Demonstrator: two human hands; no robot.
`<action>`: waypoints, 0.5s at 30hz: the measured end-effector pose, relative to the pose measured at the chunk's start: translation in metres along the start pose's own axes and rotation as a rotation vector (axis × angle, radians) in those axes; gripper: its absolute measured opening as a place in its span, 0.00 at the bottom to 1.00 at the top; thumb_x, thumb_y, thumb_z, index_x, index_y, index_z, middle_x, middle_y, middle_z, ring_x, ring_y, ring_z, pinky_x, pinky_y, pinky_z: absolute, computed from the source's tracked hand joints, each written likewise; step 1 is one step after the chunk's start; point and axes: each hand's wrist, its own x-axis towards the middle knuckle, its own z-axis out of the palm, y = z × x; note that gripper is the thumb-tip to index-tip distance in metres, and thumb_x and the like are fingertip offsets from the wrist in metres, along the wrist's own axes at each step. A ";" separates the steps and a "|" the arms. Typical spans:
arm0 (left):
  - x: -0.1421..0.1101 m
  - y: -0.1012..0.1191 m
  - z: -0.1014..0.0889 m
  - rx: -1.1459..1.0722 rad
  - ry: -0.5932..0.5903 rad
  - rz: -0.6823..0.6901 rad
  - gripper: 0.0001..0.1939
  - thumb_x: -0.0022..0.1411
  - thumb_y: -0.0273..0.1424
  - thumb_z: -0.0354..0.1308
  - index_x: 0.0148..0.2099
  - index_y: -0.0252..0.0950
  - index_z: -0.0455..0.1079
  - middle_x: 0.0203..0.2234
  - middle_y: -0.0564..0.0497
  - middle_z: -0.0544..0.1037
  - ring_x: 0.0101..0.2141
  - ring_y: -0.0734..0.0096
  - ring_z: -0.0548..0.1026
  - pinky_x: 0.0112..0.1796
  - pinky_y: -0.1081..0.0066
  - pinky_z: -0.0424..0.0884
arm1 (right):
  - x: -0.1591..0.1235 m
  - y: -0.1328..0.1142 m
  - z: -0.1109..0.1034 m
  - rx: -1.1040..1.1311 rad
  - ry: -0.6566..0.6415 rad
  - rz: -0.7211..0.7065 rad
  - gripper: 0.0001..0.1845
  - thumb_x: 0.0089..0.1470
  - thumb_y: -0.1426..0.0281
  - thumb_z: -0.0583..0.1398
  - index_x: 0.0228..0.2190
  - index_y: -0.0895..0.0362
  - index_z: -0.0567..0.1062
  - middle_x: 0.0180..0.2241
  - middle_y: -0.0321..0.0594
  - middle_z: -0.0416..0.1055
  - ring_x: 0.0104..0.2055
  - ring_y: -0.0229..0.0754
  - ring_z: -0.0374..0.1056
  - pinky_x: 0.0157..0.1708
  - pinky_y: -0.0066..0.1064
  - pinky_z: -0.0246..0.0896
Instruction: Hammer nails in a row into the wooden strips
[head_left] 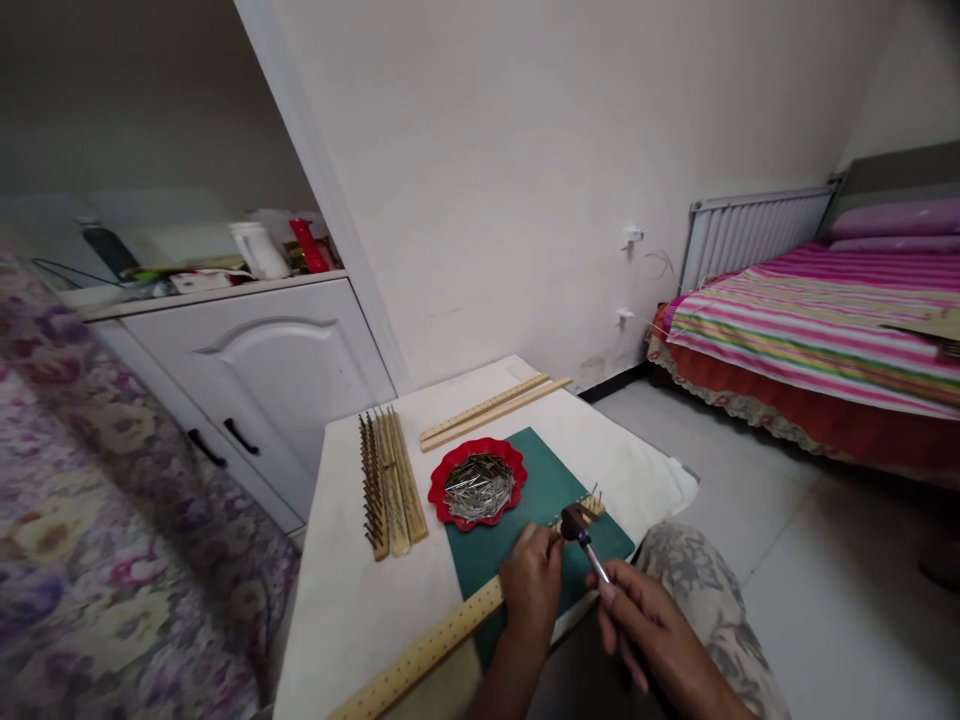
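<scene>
My right hand [645,618] is wrapped round the handle of a hammer [579,524], its head over the far right part of a wooden strip [427,655]. Rows of small holes run along this strip, and a few nails [595,494] stand up at its far end. My left hand [534,572] is closed on the strip, close to the hammer head; whether its fingertips also pinch a nail is hidden. Under the strip lies a green mat [544,465]. Just beyond my left hand, a red scalloped dish [441,468] holds a heap of loose nails [480,487].
Left on the white table [330,600] lie several wooden strips [401,480], one bristling with nails [373,490]. Two more strips [491,410] lie at the back. A cabinet [285,390] and flowered curtain [112,540] border the left; a bed [817,310] stands right.
</scene>
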 end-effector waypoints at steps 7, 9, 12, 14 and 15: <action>-0.006 -0.006 -0.009 -0.169 -0.019 0.017 0.10 0.59 0.26 0.48 0.33 0.37 0.71 0.29 0.51 0.71 0.30 0.71 0.70 0.31 0.74 0.62 | -0.018 0.040 -0.004 0.113 0.046 0.123 0.23 0.49 0.47 0.56 0.29 0.56 0.64 0.11 0.26 0.64 0.08 0.27 0.49 0.09 0.18 0.36; -0.009 -0.008 -0.016 -0.189 -0.021 0.017 0.10 0.59 0.26 0.47 0.32 0.37 0.71 0.28 0.51 0.70 0.30 0.71 0.70 0.31 0.74 0.62 | -0.018 0.049 -0.003 0.124 0.031 0.142 0.24 0.48 0.47 0.57 0.28 0.56 0.65 0.11 0.27 0.64 0.09 0.28 0.50 0.10 0.19 0.36; -0.010 -0.013 -0.029 -0.162 -0.011 0.004 0.11 0.60 0.28 0.47 0.30 0.37 0.70 0.27 0.52 0.69 0.29 0.71 0.70 0.31 0.74 0.62 | -0.016 0.056 -0.003 0.125 -0.001 0.174 0.25 0.46 0.45 0.57 0.27 0.55 0.65 0.11 0.27 0.64 0.10 0.28 0.51 0.11 0.19 0.39; -0.007 -0.019 -0.041 -0.134 0.009 0.008 0.10 0.61 0.29 0.47 0.31 0.37 0.69 0.28 0.51 0.70 0.31 0.70 0.70 0.33 0.73 0.63 | -0.015 0.059 -0.003 0.128 -0.015 0.195 0.27 0.45 0.43 0.57 0.27 0.56 0.66 0.11 0.27 0.63 0.11 0.29 0.52 0.12 0.20 0.40; -0.004 -0.022 -0.048 -0.119 0.024 0.008 0.10 0.61 0.30 0.47 0.31 0.37 0.69 0.28 0.51 0.71 0.31 0.70 0.70 0.34 0.73 0.64 | -0.015 0.060 -0.004 0.127 -0.024 0.203 0.28 0.44 0.42 0.57 0.27 0.56 0.66 0.11 0.27 0.63 0.12 0.29 0.52 0.13 0.20 0.41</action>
